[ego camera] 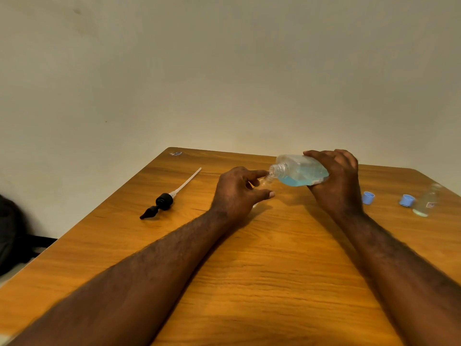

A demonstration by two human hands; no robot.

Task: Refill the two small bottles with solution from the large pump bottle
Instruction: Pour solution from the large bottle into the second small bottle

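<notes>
While the large bottle [303, 171] leans, pump [163, 201] and caps [368, 197] lie aside.

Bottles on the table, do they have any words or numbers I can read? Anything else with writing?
Nothing here can be read.
Label on the small clear plastic bottle at the right: too small and blurred.
Sticker on the far corner of the wooden table: blurred.
Large clear bottle of blue liquid in the right hand: no print shows.

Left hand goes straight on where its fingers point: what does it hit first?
Probably the big bottle, its open neck just ahead of the left hand holding the small bottle; depth unclear.
</notes>
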